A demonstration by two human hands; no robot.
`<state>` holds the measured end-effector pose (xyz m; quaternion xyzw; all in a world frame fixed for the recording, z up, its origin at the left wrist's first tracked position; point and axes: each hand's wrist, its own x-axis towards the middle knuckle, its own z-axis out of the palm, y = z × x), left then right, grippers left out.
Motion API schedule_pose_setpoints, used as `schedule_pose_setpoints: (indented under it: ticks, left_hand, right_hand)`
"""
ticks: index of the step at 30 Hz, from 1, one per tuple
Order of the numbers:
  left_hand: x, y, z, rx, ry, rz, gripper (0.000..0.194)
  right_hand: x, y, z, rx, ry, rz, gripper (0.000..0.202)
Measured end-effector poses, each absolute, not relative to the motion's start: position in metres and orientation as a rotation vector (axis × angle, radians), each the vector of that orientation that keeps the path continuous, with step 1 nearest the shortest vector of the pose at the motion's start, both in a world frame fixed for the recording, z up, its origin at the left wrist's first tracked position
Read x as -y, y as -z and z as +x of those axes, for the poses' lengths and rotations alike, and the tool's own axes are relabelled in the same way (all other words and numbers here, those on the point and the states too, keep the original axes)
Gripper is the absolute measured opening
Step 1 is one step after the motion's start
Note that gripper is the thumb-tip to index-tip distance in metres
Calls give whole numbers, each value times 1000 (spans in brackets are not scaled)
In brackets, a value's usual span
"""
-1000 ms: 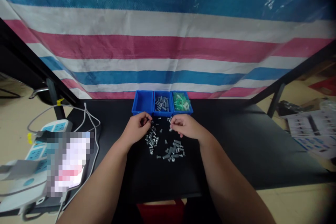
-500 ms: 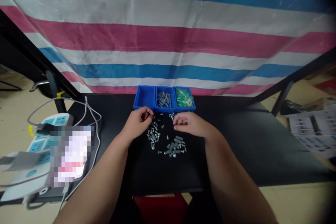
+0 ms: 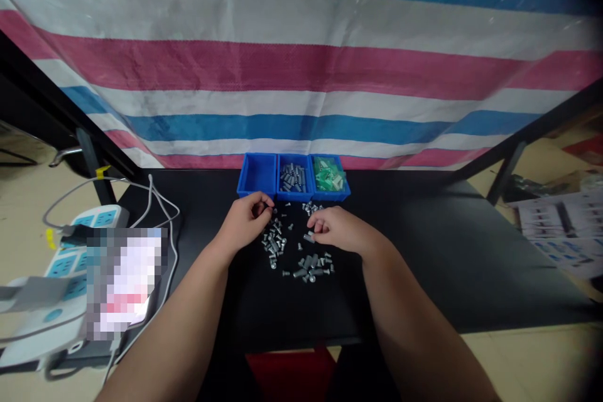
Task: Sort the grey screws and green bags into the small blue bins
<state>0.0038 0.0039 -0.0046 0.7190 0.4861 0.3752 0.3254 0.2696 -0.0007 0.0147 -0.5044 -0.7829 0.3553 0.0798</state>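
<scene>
My left hand (image 3: 245,220) is curled in a pinch beside a loose pile of screws (image 3: 274,244); its fingertips hide what they hold, if anything. My right hand (image 3: 336,226) has a grey metal cylindrical spacer (image 3: 309,237) at its fingertips, low over the black table. Just beyond its fingers sits a small cluster of screws (image 3: 308,208). Nearer to me lies a mixed heap of spacers and screws (image 3: 313,266).
Three blue bins stand at the back: an empty bin (image 3: 258,174), a bin of metal spacers (image 3: 294,196), and a bin with green-and-white packets (image 3: 330,196). At left lie a white power strip (image 3: 28,342), cables and a blurred phone (image 3: 127,282). A striped sheet (image 3: 301,69) hangs behind.
My right hand has moved slightly toward me and left, and a spacer from the near heap is now at its fingertips. My left hand stays almost still in its pinch.
</scene>
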Motion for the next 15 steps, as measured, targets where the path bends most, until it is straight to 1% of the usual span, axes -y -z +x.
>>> schedule_pose_setpoints:
  ticks: [4,7,13,15]
  left_hand:
    - [-3,4,5,-1275,-976,1883,10]
    - [-2,3,4,-1276,-978,1892,10]
    - [-4,4,2,-1263,-977,1900,9]
    - [-4,4,2,-1261,-977,1898,9]
  right_hand:
    - [2,-17,263,2404,-948,-1411,12]
    - [4,-25,259,2356,-894,-1284,13]
    - [4,-28,260,2170,-1175,-1188,17]
    - [1,-22,258,2163,-1255,-1168,13]
